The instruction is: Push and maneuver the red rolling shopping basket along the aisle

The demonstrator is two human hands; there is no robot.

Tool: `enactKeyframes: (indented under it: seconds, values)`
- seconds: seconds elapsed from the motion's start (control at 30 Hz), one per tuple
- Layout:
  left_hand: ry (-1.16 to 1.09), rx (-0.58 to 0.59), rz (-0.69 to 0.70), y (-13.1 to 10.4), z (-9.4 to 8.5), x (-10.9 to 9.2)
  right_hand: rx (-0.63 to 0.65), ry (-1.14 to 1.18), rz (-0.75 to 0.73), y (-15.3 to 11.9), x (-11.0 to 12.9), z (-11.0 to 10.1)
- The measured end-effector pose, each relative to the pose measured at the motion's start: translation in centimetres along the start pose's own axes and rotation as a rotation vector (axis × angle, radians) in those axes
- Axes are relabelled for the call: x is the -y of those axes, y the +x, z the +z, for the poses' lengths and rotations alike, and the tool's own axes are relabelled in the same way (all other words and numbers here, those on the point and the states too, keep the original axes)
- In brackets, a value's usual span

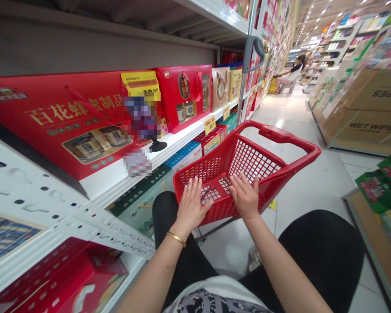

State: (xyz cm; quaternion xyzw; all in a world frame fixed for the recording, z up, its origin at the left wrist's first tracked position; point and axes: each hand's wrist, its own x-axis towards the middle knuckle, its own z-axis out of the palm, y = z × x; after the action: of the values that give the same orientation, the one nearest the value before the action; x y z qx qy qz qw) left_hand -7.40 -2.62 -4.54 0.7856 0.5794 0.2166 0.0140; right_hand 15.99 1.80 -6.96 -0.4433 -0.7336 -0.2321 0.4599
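A red plastic shopping basket cart [211,213] with mesh walls stands in front of my knees, its handle [276,134] on the far side. My left hand [192,208] lies over the near rim, palm down, fingers stretched toward the inside. On the same rim, farther right, rests my right hand [246,195], fingers also extended and not wrapped round anything. A gold bangle [176,239] circles my left wrist. Through the mesh floor the tiles show, and no goods are visible in the basket. The undersides of both hands are hidden.
White metal shelving [179,141] close on the left holds red gift boxes [182,98] and price tags [210,125]. Cartons [371,130] and green packets [374,191] stand on the right. A seated person [291,74] is farther down the tiled aisle [280,108].
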Motion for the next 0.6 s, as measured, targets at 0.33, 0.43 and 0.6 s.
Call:
enactKeyframes:
  seconds: [0.33, 0.43, 0.6]
  values:
    - [0.003, 0.02, 0.008, -0.2, 0.0, 0.1, 0.014, 0.007, -0.121, 0.5, -2.9, -1.1]
    - [-0.004, 0.013, 0.003, -0.1, 0.1, 0.2, -0.068, -0.02, 0.004, 0.9, -4.9, -1.5]
    - [0.004, -0.004, 0.014, -0.2, 0.3, 0.2, 0.025, 0.179, -0.086, 0.7, -1.2, -0.6]
